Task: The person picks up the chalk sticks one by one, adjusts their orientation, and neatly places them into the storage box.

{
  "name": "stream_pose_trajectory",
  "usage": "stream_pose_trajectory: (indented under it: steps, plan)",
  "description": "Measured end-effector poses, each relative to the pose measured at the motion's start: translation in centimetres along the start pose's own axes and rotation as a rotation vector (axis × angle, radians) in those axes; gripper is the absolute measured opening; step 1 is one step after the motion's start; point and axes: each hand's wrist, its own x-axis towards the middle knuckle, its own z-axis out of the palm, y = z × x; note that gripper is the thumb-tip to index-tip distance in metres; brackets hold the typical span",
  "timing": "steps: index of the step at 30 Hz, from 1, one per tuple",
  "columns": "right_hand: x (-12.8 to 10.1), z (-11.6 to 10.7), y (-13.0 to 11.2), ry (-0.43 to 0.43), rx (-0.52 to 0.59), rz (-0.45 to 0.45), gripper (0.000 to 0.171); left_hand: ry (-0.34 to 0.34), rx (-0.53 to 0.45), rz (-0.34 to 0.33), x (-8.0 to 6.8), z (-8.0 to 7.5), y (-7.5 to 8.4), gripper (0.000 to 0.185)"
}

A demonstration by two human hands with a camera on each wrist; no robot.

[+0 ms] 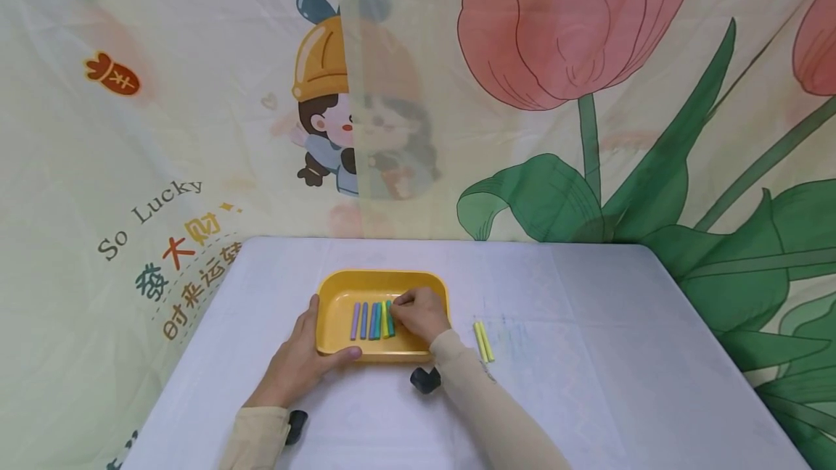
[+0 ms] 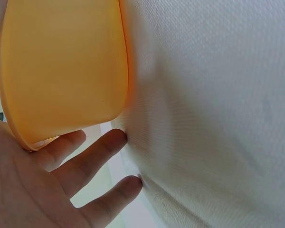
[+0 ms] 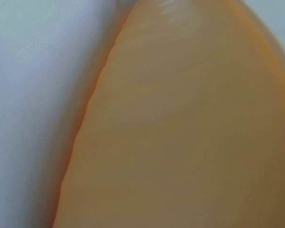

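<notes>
A yellow tray (image 1: 339,289) lies on the white-covered table. Several chalk sticks (image 1: 363,321) stand side by side in it, running from purple through blue and teal to yellow and green. At the tray's left front corner rests my left hand (image 1: 297,361), thumb over the front rim and straight, spread fingers (image 2: 92,161) along the outer side. My right hand (image 1: 421,314) reaches over the right rim with curled fingers, pinching the upper end of the green chalk stick (image 1: 391,326) at the row's right end. Only the tray's outer wall (image 3: 180,123) fills the right wrist view.
Two yellow chalk sticks (image 1: 483,341) lie on the table right of the tray. Faint bluish smudges (image 1: 516,336) mark the white cloth (image 1: 588,383) beside them. A printed curtain (image 1: 418,216) hangs behind the table. Small black devices (image 1: 426,381) sit at both wrists.
</notes>
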Motion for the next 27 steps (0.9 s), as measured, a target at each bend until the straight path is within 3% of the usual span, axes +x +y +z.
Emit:
stream_pose_trajectory:
  steps: [11,27]
  plan:
    - [-1.8,-1.0,-0.5,-0.033,0.055,-0.081,0.011,0.003,-0.008,0.005,0.0,0.1,-0.1,0.135]
    - [-4.5,-5.1,0.3,0.003,0.078,-0.173,0.017,-0.006,-0.006,-0.018,0.0,0.0,0.1,0.137]
